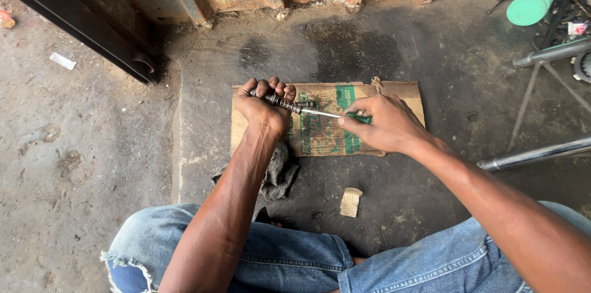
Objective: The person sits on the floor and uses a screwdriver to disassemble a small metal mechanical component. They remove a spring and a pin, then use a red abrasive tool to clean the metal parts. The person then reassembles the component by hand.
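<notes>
Wrapped tight in the left hand (266,107) is a dark metal part (284,103), its end sticking out toward the right. Fingers of the right hand (383,124) pinch a green-handled screwdriver (335,115), whose thin tip touches that end. Both are held over a flat cardboard sheet (320,136) on the dirty floor (80,164).

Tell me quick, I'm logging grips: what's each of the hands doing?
Left hand: closed around a dark metal part.
Right hand: closed on a green-handled screwdriver, tip at the part.
</notes>
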